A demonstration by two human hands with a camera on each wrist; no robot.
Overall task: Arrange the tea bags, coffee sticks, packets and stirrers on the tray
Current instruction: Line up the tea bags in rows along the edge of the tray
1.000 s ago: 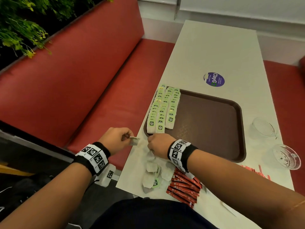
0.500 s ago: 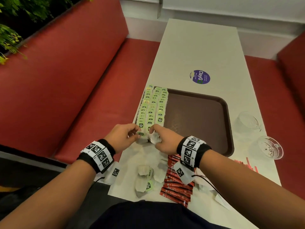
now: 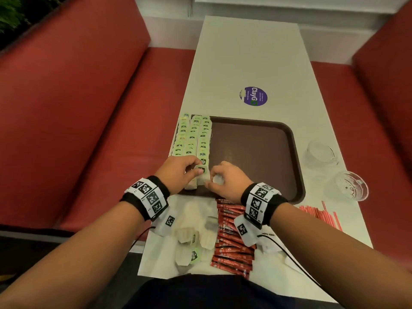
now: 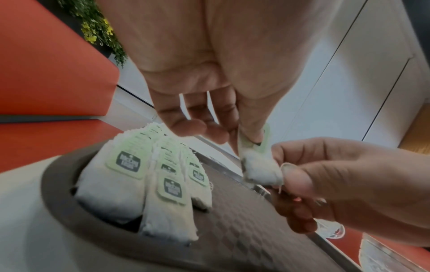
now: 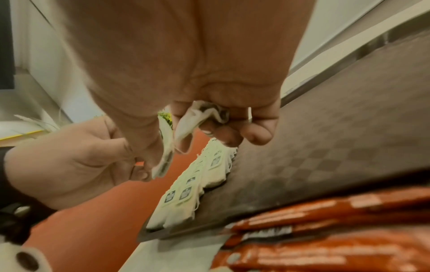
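My left grip and right grip both pinch one tea bag between them, just above the tray, beside the rows of tea bags.

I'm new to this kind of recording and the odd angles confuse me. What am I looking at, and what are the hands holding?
No machine here: a person works with bare hands and wears three cameras. One picture comes from the head and looks down; the other two come from the wrists and look along the fingers.

On the white table lies a brown tray with rows of tea bags along its left side. Nearer the person lie loose tea bags, red coffee sticks and red stirrers; two glass cups stand at the right.

The left hand and the right hand together pinch one tea bag over the tray's near end. The right hand also holds another crumpled tea bag.
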